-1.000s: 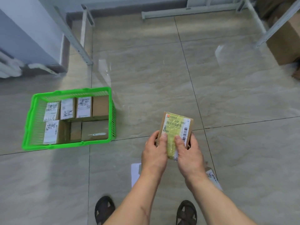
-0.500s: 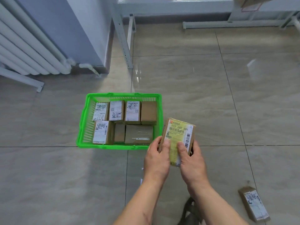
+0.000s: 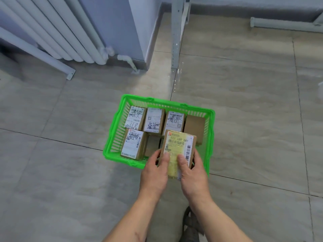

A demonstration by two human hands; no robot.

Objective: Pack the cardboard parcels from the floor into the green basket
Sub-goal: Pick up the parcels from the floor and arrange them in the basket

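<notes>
Even, soft daylight, fairly bright. Glossy floor tiles (image 3: 236,95) carry a pale streak of glare below the metal upright (image 3: 176,37). Faint shadow spreads on the tiles left of the forearms. Wide-angle bowing curves the radiator (image 3: 52,28) and grout lines toward the edges. Parcel labels (image 3: 134,117) are slightly soft; overall mild compression blur.

Two bare forearms without sleeves, left hand (image 3: 154,173) and right hand (image 3: 193,173) ungloved, a dark sandal (image 3: 191,226) below.

Single head-worn view, looking steeply down and forward. Basket (image 3: 158,102) lies near, centre frame; radiator (image 3: 52,30) beyond it, upper left.
</notes>
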